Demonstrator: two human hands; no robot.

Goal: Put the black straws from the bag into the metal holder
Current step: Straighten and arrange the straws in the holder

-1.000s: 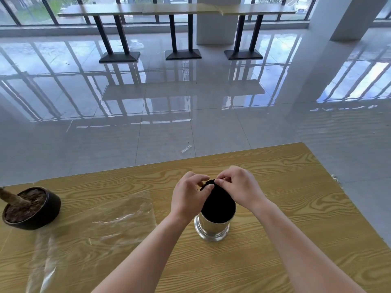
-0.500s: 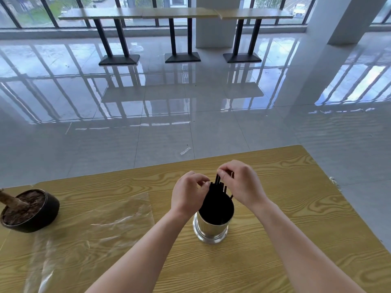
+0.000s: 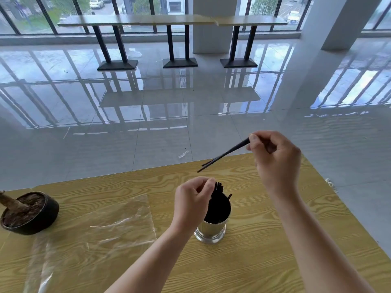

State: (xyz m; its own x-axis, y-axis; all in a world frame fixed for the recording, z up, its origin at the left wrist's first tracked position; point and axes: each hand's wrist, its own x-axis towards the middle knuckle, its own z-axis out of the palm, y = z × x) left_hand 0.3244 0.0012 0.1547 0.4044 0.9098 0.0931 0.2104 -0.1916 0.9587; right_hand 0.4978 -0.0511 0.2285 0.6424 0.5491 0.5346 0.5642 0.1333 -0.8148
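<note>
Table [image 3: 243, 267] bears metal holder [image 3: 210, 231], bag [image 3: 95, 233] (clear), pot [image 3: 40, 220].

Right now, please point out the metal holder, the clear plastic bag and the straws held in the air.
metal holder [image 3: 210, 230], head view, on its shiny side wall
clear plastic bag [image 3: 101, 229], head view, on its flat middle
straws in the air [image 3: 223, 154], head view, midway along the black stems

Daylight from tall dark-framed windows [image 3: 67, 9] at the far side glares on the glossy grey tiled floor [image 3: 160, 132]. Before them stands a row of pale wooden tables [image 3: 177, 19] on black metal legs, with white square pillars [image 3: 211, 34] behind and far right.
</note>
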